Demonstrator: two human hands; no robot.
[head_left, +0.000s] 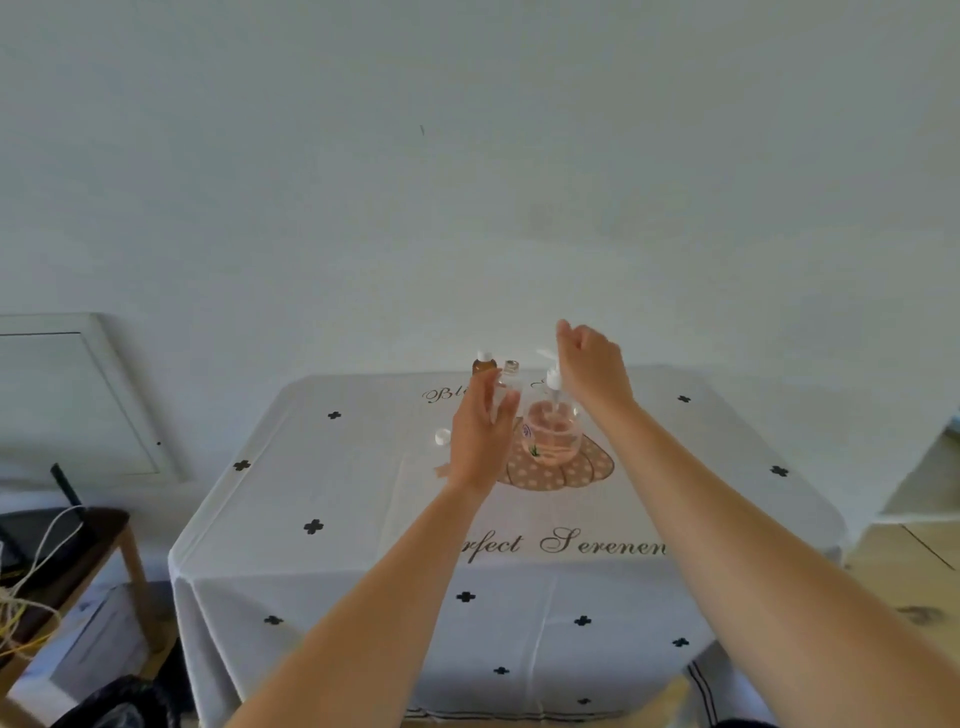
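A clear pump bottle (553, 434) holding pink liquid stands mid-table on the cloth's printed motif. Its white pump (554, 378) looks raised, with the tube showing below the collar. My right hand (592, 366) is at the pump's top with curled fingers and seems to grip it, the nozzle sticking out to the left. My left hand (475, 441) holds a small clear bottle (508, 387) between thumb and fingers, just left of the pump bottle. A loose white cap (442, 437) lies on the cloth left of that hand.
A small brown bottle (484, 362) with a white cap stands at the table's far edge by the wall. The table (322, 488) wears a white printed cloth. A wooden stool with cables (67, 551) stands at the left, and a framed panel (78, 395) leans on the wall.
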